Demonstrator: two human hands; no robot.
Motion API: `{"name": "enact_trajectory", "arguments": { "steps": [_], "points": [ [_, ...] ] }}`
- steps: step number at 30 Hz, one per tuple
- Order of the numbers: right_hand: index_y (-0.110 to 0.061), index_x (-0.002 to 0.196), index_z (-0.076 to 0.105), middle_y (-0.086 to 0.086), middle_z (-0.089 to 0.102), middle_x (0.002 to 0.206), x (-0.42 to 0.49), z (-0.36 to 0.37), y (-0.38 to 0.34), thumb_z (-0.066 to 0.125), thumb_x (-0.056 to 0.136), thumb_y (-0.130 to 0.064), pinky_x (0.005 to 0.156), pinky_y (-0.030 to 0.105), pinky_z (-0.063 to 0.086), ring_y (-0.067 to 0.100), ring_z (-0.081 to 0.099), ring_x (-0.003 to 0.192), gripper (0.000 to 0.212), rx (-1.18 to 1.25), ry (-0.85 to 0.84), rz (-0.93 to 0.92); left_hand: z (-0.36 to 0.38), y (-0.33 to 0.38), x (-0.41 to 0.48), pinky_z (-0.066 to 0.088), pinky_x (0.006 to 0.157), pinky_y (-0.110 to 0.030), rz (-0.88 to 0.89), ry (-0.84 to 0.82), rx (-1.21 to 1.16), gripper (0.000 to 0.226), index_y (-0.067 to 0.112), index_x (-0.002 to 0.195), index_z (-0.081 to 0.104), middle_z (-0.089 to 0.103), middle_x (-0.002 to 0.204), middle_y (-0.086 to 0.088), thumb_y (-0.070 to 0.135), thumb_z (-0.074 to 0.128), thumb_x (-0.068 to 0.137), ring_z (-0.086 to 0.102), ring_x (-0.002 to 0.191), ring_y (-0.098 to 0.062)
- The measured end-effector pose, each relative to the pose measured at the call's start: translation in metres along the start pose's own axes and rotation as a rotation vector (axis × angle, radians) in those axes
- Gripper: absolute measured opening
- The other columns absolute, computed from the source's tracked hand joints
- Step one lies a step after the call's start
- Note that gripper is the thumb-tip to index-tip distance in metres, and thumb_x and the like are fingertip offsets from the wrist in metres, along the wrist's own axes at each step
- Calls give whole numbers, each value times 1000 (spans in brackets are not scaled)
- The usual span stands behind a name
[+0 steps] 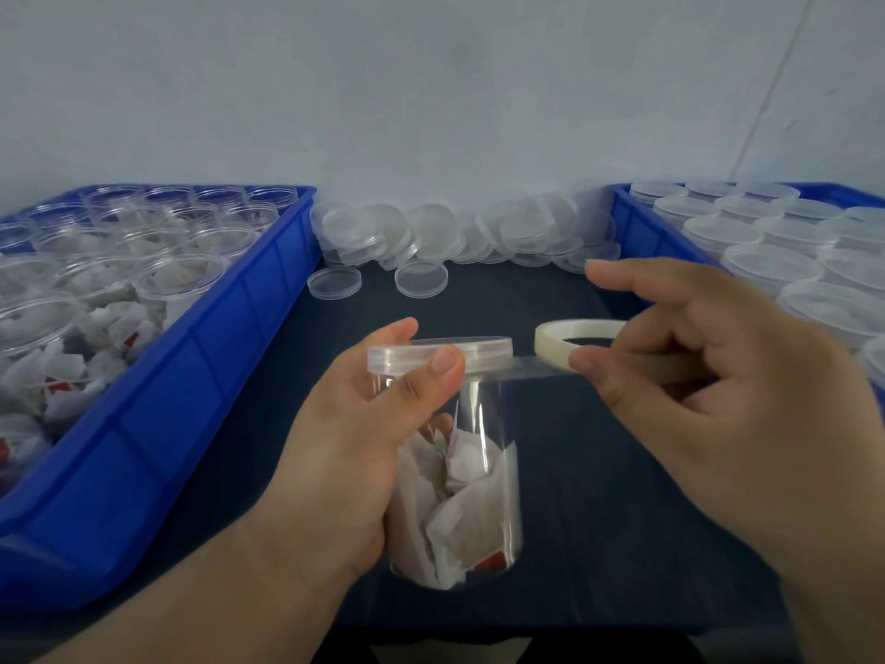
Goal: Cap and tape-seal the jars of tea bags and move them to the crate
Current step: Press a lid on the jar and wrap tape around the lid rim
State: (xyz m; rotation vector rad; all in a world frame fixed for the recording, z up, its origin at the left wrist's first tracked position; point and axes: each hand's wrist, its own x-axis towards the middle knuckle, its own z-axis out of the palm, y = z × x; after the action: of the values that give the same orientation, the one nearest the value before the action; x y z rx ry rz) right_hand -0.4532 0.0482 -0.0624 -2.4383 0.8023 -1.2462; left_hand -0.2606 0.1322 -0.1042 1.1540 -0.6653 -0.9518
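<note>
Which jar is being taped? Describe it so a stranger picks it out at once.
Look between the left crate and the right crate, above the dark table. There the left hand grips one upright jar of tea bags. Only this jar has tape running from its lid to the roll held in the right hand.

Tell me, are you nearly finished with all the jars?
Not nearly. Done: many capped jars stand in the right crate. In hand: the left hand holds a lidded jar while the right hand holds the tape roll, its strip reaching the lid. Left: many open jars wait in the left crate, loose lids behind.
</note>
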Motion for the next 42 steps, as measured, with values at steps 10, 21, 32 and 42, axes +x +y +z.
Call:
{"name": "enact_trajectory", "arguments": {
  "steps": [10, 21, 32, 42],
  "points": [
    [-34, 132, 51, -14, 60, 74, 2, 19, 4, 53, 88, -57, 69, 3, 41, 3, 58, 77, 50, -1, 37, 1, -1, 2, -9, 58, 93, -46, 59, -174, -55, 127, 27, 137, 55, 74, 122, -4, 65, 96, 23, 71, 113, -26],
    [-21, 137, 53, -12, 53, 69, 2, 33, 7, 41, 91, -54, 73, 14, 36, 1, 52, 72, 58, -65, -36, 37, 0, -2, -8, 61, 74, -35, -21, -203, -124, 109, 20, 128, 65, 75, 114, -13, 63, 97, 33, 75, 99, -29],
    [-47, 132, 47, -20, 61, 69, 0, 19, -8, 40, 90, -69, 56, 13, 42, -1, 58, 62, 48, -205, -153, 70, -2, -6, 1, 60, 88, -38, 79, -78, 107, 89, 37, 131, 59, 76, 113, 12, 57, 86, 48, 74, 104, -13],
    [-54, 123, 52, -12, 69, 77, 7, -4, 7, 56, 76, -58, 56, 5, 43, 5, 62, 64, 48, 166, -198, 106, -5, -5, -2, 57, 92, -52, -59, -100, -79, 110, 29, 135, 58, 74, 120, -11, 55, 98, 36, 73, 108, -28]
  ]
}}
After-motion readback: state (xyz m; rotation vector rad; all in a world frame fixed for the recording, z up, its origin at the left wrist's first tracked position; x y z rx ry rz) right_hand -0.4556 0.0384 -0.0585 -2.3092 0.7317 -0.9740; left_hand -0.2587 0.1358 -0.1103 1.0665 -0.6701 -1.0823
